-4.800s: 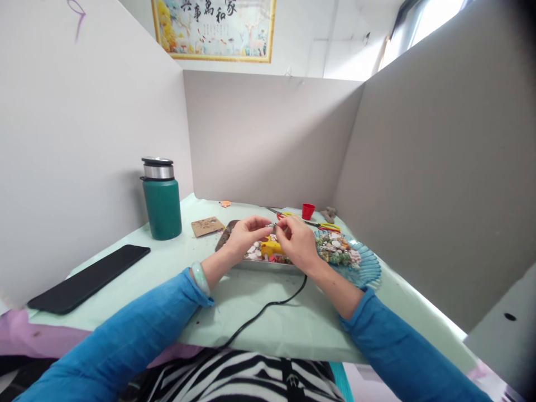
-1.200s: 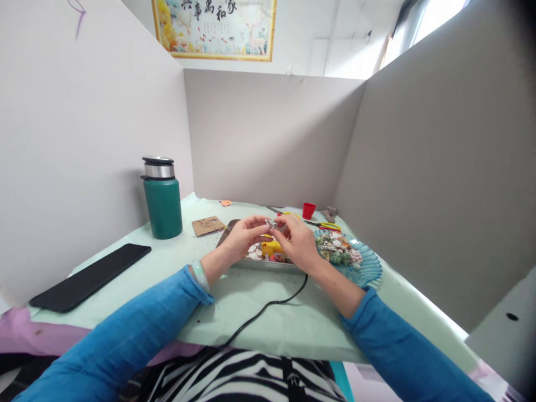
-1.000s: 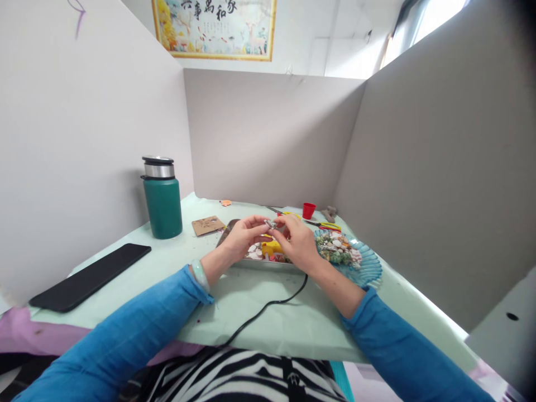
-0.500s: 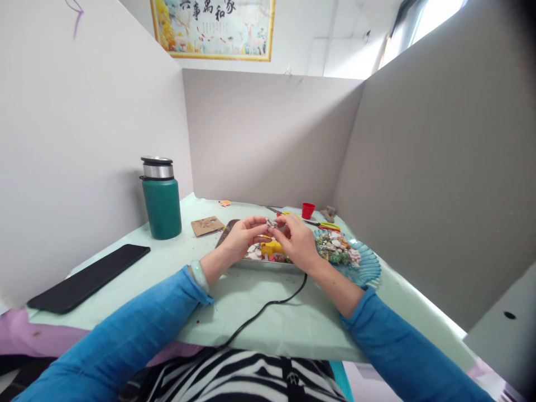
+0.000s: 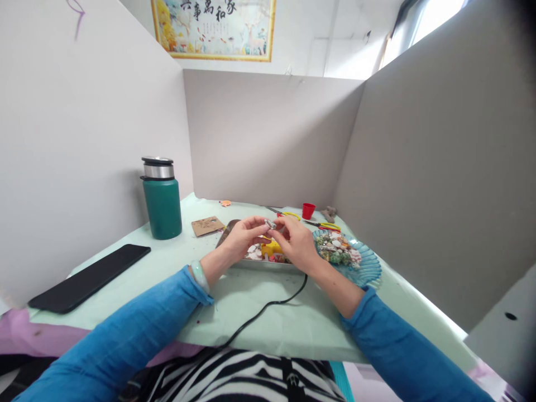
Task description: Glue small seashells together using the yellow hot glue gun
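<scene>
Between the fingertips of both hands is a small whitish-grey piece [image 5: 270, 224], too small to name for certain. My left hand [image 5: 243, 235] pinches it from the left, and my right hand [image 5: 296, 241] pinches it from the right. Both hands are above a metal tray [image 5: 268, 264]. Inside the tray, partly hidden by my hands, lie a yellow glue gun [image 5: 271, 249] and several pale shell-like bits [image 5: 253, 253]. Right of my right hand, a blue fluted glass plate [image 5: 369, 264] bears a heap of shells and small stones [image 5: 338, 249].
At the back stand a red cup [image 5: 309, 210], scissors with yellow handles [image 5: 329, 226] and a second pair [image 5: 290, 215]. A brown card [image 5: 207, 225], a green bottle [image 5: 161, 204] and a black flat case [image 5: 92, 278] are on the left. A black cable [image 5: 268, 304] crosses the front.
The small piece has turned slightly between my fingertips. Both hands stay in nearly the same place, and the things on the table have not moved.
</scene>
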The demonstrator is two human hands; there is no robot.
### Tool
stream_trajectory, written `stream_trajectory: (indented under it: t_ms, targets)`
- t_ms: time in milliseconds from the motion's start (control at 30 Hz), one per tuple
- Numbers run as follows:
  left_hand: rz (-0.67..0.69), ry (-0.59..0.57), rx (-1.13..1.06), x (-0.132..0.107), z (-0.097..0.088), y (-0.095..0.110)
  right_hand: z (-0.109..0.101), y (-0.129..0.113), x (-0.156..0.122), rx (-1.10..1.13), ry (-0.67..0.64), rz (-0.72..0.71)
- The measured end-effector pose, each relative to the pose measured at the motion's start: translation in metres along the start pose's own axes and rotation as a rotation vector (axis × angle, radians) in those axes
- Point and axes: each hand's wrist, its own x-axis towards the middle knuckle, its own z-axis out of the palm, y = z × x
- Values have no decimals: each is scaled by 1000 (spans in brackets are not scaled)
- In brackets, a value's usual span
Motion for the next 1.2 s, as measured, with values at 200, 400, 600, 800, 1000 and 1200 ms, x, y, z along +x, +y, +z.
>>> stream_trajectory:
  t_ms: [200, 400, 600, 800, 1000, 1200]
  targets:
    - [-6, 0, -4, -1, 1, 1, 0, -1, 0, -9, -10, -4]
    - [-9, -10, 0, -1, 2, 1, 1, 0, 0, -4, 17, 2]
    - [-30, -28, 3, -2, 3, 2, 2, 1, 0, -32, 56, 50]
    - [-10, -38, 69, -4, 6, 2, 3, 3, 0, -66, 60, 35]
    - [12, -16, 140, -5, 8, 2, 4, 2, -1, -133, 51, 18]
    - [21, 6, 117, -2, 6, 0, 2, 0, 0, -91, 31, 2]
